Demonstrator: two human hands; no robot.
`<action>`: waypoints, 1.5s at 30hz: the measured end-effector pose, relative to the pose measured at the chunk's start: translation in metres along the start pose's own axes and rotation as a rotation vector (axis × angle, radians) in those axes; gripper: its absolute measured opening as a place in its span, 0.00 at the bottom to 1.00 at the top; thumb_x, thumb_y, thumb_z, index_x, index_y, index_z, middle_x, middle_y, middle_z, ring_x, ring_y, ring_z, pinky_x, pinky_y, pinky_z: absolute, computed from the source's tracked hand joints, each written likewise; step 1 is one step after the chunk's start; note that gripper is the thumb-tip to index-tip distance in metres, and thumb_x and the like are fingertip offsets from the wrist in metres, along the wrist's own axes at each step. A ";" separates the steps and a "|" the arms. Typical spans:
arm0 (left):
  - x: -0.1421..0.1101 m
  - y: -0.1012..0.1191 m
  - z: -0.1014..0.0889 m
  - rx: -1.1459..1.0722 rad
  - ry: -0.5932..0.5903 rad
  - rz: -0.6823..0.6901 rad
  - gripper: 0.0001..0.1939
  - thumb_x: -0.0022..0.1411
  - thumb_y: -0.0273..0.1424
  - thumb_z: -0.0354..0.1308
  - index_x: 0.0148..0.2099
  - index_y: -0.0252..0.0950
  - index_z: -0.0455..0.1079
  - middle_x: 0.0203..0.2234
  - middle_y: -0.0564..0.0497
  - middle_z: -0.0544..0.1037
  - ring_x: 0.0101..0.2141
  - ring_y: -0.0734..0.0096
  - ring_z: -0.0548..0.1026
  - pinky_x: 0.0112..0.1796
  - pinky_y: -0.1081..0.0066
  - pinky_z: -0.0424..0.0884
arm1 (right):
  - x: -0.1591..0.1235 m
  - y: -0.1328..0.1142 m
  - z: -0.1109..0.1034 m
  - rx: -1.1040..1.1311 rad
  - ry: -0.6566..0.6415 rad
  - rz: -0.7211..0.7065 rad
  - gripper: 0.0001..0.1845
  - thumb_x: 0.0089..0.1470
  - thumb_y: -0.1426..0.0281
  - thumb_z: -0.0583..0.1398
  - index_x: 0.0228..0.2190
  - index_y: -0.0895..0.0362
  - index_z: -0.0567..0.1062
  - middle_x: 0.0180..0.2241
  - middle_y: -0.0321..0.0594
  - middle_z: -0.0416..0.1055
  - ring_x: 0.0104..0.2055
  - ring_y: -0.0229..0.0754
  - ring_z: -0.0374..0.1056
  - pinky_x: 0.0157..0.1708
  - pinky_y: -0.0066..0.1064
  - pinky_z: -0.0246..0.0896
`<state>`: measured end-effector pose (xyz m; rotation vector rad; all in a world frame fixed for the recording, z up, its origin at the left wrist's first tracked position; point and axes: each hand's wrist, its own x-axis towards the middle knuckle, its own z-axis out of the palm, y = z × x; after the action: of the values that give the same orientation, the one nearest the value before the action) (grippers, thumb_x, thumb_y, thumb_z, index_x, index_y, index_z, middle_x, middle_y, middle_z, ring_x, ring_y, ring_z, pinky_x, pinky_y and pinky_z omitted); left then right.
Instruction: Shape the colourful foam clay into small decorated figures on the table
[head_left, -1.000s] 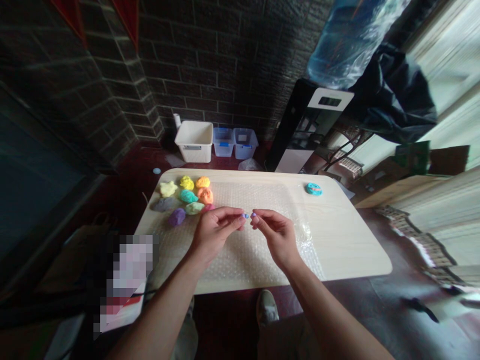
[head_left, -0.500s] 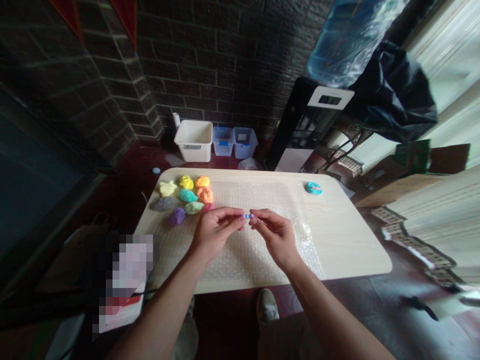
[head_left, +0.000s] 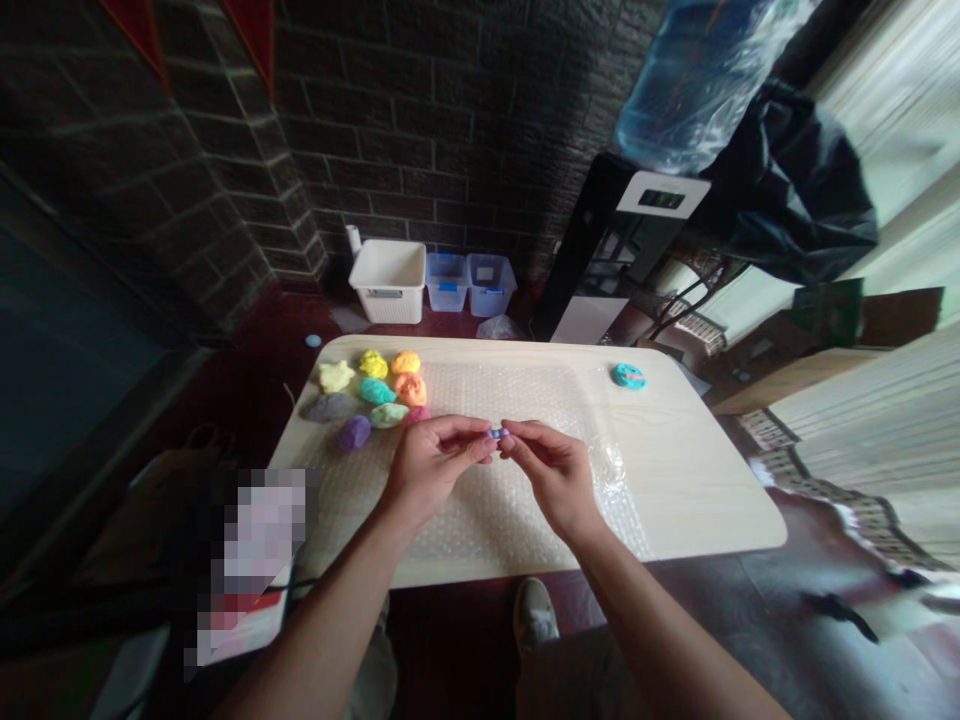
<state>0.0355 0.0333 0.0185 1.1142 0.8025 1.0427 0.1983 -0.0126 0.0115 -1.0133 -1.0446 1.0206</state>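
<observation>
Between my two hands is a small piece of purple and light-blue modelling clay (head_left: 496,434), pinched at both ends above the table. My left hand (head_left: 435,460) grips its left end between thumb and fingertips. Its right end sits in the thumb-and-finger pinch of my right hand (head_left: 547,465). Fingertips hide much of the piece. Left of my hands lie several lumps of clay, among them a purple lump (head_left: 354,433), a teal lump (head_left: 376,391), an orange lump (head_left: 410,389) and a pink lump (head_left: 417,414) partly behind my left hand.
Bubble wrap (head_left: 525,520) covers the middle of the pale wooden table (head_left: 697,460). At the far right lies a round blue clay piece (head_left: 629,376) with an orange-pink mark. Beyond the table stand a white bin (head_left: 388,290), clear plastic boxes (head_left: 490,285) and a water dispenser (head_left: 600,250).
Both hands keep nearly the same place and pinch. The small clay piece has tilted slightly between the fingertips.
</observation>
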 end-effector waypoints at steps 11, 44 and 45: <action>0.001 -0.004 -0.002 0.015 0.000 0.048 0.12 0.54 0.33 0.75 0.42 0.36 0.84 0.31 0.48 0.86 0.30 0.70 0.81 0.36 0.70 0.79 | -0.001 -0.002 0.000 -0.051 -0.005 -0.038 0.09 0.55 0.64 0.72 0.39 0.48 0.87 0.35 0.41 0.80 0.36 0.44 0.73 0.37 0.39 0.71; 0.000 -0.003 -0.002 0.052 0.022 0.095 0.13 0.56 0.32 0.74 0.43 0.34 0.83 0.33 0.47 0.86 0.28 0.71 0.82 0.33 0.73 0.80 | -0.001 -0.004 -0.002 -0.058 0.054 0.013 0.09 0.52 0.63 0.73 0.36 0.53 0.86 0.30 0.39 0.82 0.30 0.40 0.76 0.33 0.33 0.74; 0.000 -0.003 -0.002 0.062 0.025 0.100 0.12 0.56 0.33 0.74 0.43 0.34 0.84 0.33 0.47 0.86 0.28 0.71 0.82 0.32 0.74 0.80 | -0.001 -0.003 -0.002 -0.062 0.050 0.011 0.09 0.52 0.63 0.73 0.36 0.53 0.86 0.30 0.39 0.82 0.30 0.40 0.76 0.33 0.34 0.74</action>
<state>0.0343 0.0334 0.0154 1.2058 0.8100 1.1228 0.2010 -0.0147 0.0142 -1.0902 -1.0361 0.9727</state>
